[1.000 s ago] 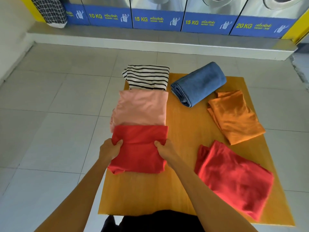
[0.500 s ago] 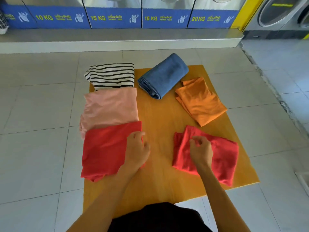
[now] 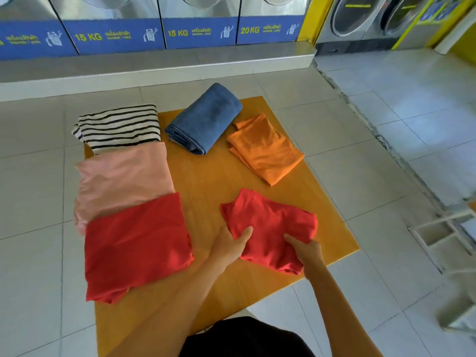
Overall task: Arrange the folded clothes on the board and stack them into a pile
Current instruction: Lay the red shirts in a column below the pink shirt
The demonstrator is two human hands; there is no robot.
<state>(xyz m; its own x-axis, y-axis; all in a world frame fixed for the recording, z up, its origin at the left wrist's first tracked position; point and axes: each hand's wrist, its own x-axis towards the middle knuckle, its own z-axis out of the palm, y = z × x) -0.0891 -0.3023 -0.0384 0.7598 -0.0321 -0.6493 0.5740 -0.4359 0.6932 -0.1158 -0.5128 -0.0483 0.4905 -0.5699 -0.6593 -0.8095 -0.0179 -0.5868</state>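
An orange-brown board lies on the tiled floor. Along its left side sit a striped folded cloth, a pink one and a large red one, each overlapping the one behind it. At the back lie folded blue jeans and an orange cloth. A smaller red cloth rests at the near right. My left hand grips its left edge, thumb on top. My right hand grips its near right edge.
Washing machines with blue 15 KG and 20 KG labels line a raised step at the back. A white metal frame stands on the floor at the right. Tiled floor surrounds the board.
Both hands left the large red cloth on the left and moved to the smaller red cloth on the right, now gripping its edges. The camera view swung right.
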